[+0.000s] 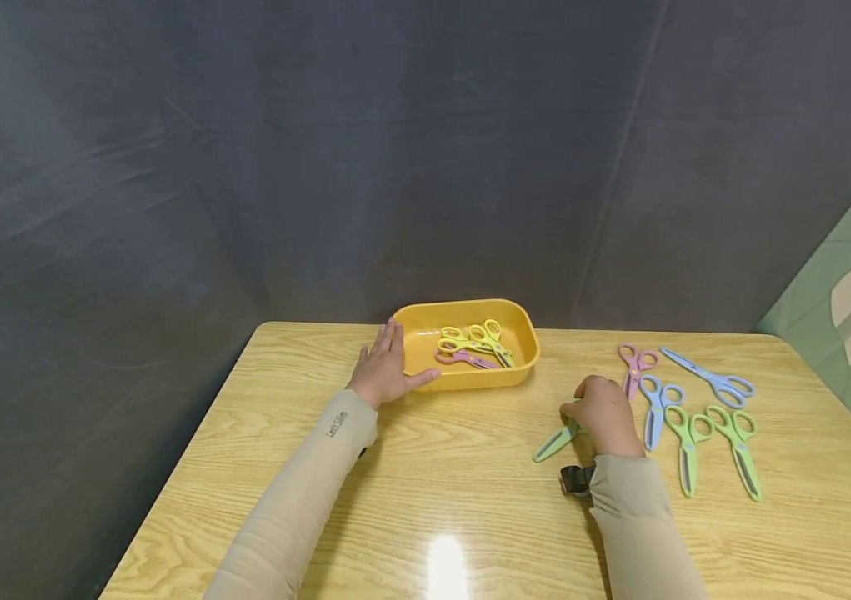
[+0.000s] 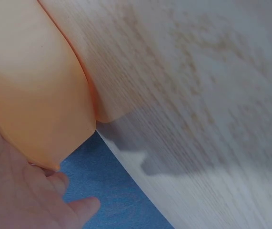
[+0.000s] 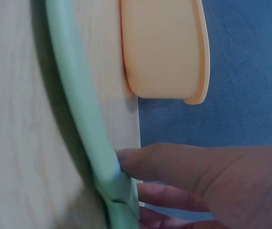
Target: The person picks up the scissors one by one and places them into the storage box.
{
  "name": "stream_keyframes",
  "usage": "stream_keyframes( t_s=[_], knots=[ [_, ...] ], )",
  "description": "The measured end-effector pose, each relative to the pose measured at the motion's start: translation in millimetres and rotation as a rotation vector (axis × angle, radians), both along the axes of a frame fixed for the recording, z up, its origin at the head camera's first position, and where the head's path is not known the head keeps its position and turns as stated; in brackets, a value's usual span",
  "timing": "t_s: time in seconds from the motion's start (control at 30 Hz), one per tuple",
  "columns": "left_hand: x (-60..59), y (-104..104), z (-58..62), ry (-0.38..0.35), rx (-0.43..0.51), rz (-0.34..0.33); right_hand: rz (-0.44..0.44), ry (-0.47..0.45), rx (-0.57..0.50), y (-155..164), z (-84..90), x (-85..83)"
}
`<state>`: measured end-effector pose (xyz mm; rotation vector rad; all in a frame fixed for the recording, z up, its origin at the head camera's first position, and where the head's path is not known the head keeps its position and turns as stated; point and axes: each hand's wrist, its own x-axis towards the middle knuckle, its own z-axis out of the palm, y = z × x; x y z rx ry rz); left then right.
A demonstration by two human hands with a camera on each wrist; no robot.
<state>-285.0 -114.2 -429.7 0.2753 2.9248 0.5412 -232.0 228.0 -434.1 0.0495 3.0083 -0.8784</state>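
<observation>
A yellow plastic bin [image 1: 463, 381] stands at the back of the table, with yellow scissors [image 1: 496, 337] and a pink pair [image 1: 463, 357] lying inside. Against its left end rests my left hand [image 1: 383, 371], fingers fairly straight along the rim and thumb by the front wall. To the right of the bin, my right hand [image 1: 605, 415] pinches green scissors [image 1: 556, 443] between thumb and fingers. Their blade end points toward the front left; the hand hides most of the handles. In the right wrist view, the thumb presses the side of the green scissors [image 3: 85, 105].
Right of my right hand lie pink scissors [image 1: 633, 367], blue scissors [image 1: 658, 408], another blue pair [image 1: 710, 377], green scissors [image 1: 688, 446] and a further green pair [image 1: 740, 450]. A dark cloth [image 1: 425, 167] hangs behind the wood-grain table [image 1: 410, 500].
</observation>
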Motion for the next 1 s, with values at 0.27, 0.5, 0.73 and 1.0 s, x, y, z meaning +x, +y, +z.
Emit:
stream_keyframes(
  t_s=[0.27, 0.5, 0.73, 1.0],
  knots=[
    [-0.6, 1.2, -0.6, 0.001, 0.003, 0.004, -0.008, 0.051, -0.001, -0.3, -4.5, -2.3],
    [0.0, 1.3, 0.3, 0.002, 0.004, 0.008, -0.016, 0.062, -0.026, 0.6, -4.0, -2.8],
    [0.8, 1.8, -0.5, 0.015, 0.017, 0.017, -0.036, 0.052, -0.057, 0.5, -2.9, -3.5],
    [1.0, 1.7, -2.8, 0.024, 0.027, 0.021, -0.051, 0.116, -0.087, 0.9, -1.9, -2.0]
  ],
)
